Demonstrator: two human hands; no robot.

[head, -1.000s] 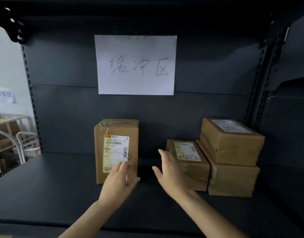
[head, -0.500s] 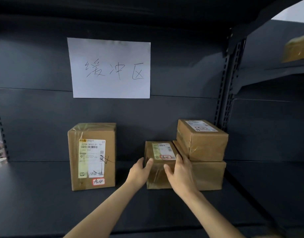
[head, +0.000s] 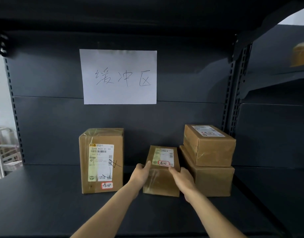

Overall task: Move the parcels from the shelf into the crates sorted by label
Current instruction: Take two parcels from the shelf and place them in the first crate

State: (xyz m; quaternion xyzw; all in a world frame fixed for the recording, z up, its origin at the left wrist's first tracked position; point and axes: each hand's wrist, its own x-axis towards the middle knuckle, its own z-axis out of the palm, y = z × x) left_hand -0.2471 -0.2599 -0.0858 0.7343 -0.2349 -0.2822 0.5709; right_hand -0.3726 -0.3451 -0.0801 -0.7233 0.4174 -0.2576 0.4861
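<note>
The small parcel (head: pixel 162 170) is sitting on the shelf (head: pixel 44 203), with the left hand (head: pixel 141 174) and right hand (head: pixel 182 177) gripping its front corners, fingers curled round them. Pickup is seemingly beginning; the next move is likely calling for drawing it toward 6 o'clock, clear of the stack (head: pixel 209 152) at 3 o'clock.

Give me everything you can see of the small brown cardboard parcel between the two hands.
The small brown cardboard parcel is a taped box with a white printed label and a red-edged handwritten sticker on top. It appears to rest on the dark grey metal shelf, close beside a two-box cardboard stack; contact there is unclear. The left hand grips its left front corner, the right hand its right.
</note>
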